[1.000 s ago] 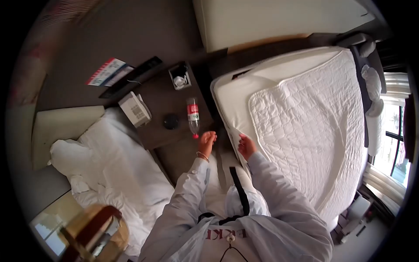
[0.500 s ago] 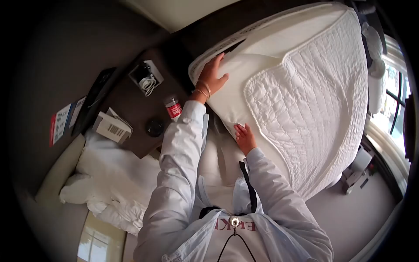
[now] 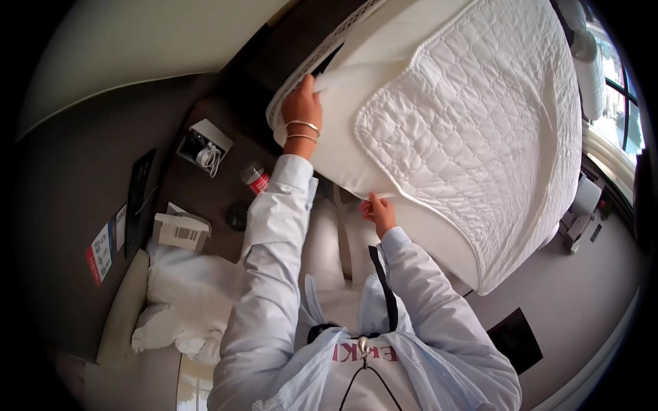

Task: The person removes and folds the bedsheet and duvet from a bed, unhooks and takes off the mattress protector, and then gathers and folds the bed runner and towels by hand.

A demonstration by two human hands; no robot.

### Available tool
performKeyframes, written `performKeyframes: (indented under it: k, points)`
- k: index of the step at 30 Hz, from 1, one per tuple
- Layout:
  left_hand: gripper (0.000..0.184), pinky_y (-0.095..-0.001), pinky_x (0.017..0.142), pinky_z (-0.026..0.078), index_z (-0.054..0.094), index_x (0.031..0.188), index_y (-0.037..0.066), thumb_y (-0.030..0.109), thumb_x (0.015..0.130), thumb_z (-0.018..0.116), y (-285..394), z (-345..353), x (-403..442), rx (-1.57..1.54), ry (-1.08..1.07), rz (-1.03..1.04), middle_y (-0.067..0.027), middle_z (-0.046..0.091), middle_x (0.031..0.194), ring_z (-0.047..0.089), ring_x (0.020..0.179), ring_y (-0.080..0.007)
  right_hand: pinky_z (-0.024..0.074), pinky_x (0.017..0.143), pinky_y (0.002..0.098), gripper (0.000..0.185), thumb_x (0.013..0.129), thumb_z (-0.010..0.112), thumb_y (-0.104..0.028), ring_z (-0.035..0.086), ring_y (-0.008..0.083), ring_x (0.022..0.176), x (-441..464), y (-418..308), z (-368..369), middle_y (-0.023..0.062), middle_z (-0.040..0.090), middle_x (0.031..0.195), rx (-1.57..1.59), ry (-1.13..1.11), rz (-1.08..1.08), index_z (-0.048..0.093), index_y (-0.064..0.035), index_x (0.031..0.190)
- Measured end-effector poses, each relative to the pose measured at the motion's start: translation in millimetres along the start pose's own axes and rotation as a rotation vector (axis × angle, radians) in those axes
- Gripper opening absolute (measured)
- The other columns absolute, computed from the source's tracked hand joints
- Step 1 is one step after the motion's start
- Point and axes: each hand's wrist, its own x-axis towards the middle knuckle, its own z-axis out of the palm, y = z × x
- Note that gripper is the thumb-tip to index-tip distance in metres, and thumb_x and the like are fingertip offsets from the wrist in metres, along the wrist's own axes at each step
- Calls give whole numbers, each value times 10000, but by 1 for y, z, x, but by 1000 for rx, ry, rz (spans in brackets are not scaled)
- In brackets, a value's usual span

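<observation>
A white mattress pad (image 3: pixel 473 123) with a quilted middle and a smooth outer band lies over the bed. At the upper left corner, my left hand (image 3: pixel 301 106) has its fingers closed on the smooth band, where a dark gap shows beside the mattress's patterned side (image 3: pixel 327 48). Nearer to me, my right hand (image 3: pixel 379 211) pinches the lower edge of the same band. Its fingertips are partly hidden by the fabric. Between the hands the band looks fairly taut.
A dark nightstand at the left holds a box with cords (image 3: pixel 205 147), a red-labelled bottle (image 3: pixel 256 179), a telephone (image 3: pixel 181 231) and a dark round object (image 3: pixel 237 216). White bedding (image 3: pixel 188 291) lies below it. Pillows (image 3: pixel 591 82) line the window side.
My left hand has gone from spread fingers to a closed grip on the band. My right fingers have curled onto the edge. The camera view has shifted, and the quilted part sits higher.
</observation>
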Motion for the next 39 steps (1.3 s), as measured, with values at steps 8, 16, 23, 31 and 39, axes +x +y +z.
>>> performKeyframes:
  k: [8, 16, 23, 31, 39]
  points:
    - [169, -476, 629, 451, 519, 970, 114, 176, 816, 486, -33, -89, -42, 377, -174, -317, -165, 608, 835, 573, 789, -380, 441, 443, 250, 473, 881, 450, -405, 513, 125, 475, -44, -32, -12, 91, 572, 606, -276, -351, 7, 568, 9, 686]
    - [203, -434, 612, 457, 563, 889, 101, 272, 854, 460, -84, -172, -18, 432, 223, -435, -155, 611, 819, 571, 785, -374, 407, 418, 229, 530, 899, 364, -444, 494, 102, 423, -61, -51, 5, 67, 559, 545, -323, -557, 138, 550, -20, 641]
    - [130, -430, 620, 465, 548, 911, 152, 178, 784, 544, -88, -141, -37, 388, 39, -343, -122, 622, 833, 585, 774, -357, 418, 441, 241, 523, 904, 372, -413, 499, 128, 442, -58, -48, -2, 72, 544, 545, -364, -561, 134, 543, -10, 618]
    - [266, -247, 633, 460, 415, 1106, 0, 133, 877, 438, -2, -67, -17, -1848, -452, -400, -122, 527, 985, 526, 769, -191, 451, 604, 250, 369, 862, 451, -401, 515, 112, 622, -37, -74, -15, 34, 571, 739, 24, -438, 236, 552, -49, 819]
    - [449, -157, 365, 245, 430, 1158, 106, 99, 758, 635, 52, -24, -6, -1174, -173, -513, 19, 464, 686, 347, 466, -15, 427, 858, 373, 554, 732, 651, -410, 476, 221, 1027, 12, -40, -84, 100, 523, 1083, 897, -184, 382, 447, -32, 1082]
